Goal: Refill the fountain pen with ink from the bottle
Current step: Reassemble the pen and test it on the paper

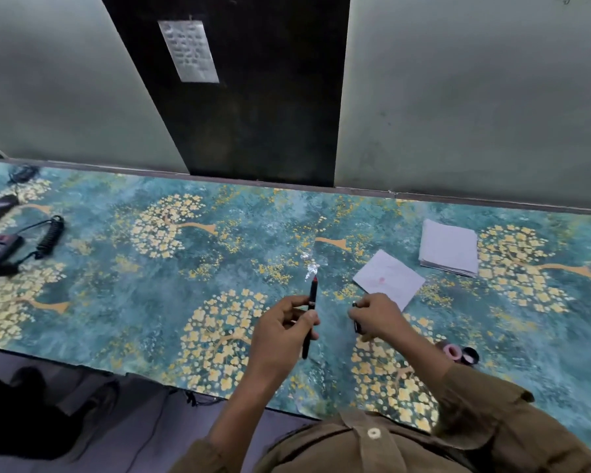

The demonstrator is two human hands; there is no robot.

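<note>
The fountain pen [310, 315] is gripped in the left hand [282, 331], fingers curled round its barrel, its reddish tip pointed away over the patterned table [151, 302]. A small dark part [356, 324] — probably the cap, though this cannot be told for sure — is pinched in the right hand [377, 319]. A tissue with a faint pink stain [388, 278] lies just beyond the right hand, and a stack of tissues [449, 247] further off. Near the right forearm, a small pink-rimmed object and a dark ring [461, 355] are seen — possibly the ink bottle and its lid, opened. Whether filling is already done cannot be judged; if so, capping and tidying are left.
</note>
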